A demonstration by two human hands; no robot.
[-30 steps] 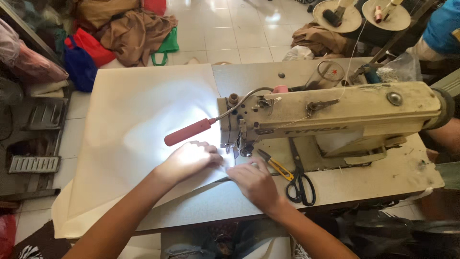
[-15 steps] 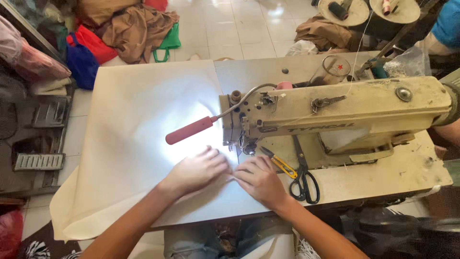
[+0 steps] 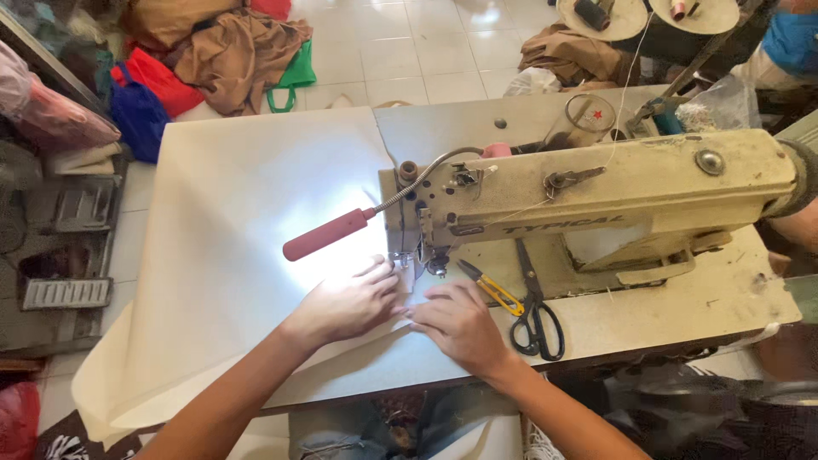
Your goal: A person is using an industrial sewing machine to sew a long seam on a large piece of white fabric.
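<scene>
On the desk [image 3: 733,298] at four o'clock we see black scissors [image 3: 537,311], and just beside them, at their nine o'clock, yellow snips [image 3: 490,290]. At eleven o'clock on the tiled floor [image 3: 426,51] we see a heap of brown cloth [image 3: 230,51], a green bag [image 3: 294,77] touching it, and red [image 3: 149,77] and blue [image 3: 136,115] bags beside it. At one o'clock lie two thread cones on round stands [image 3: 648,13], with another brown bundle [image 3: 567,55] below them.
</scene>
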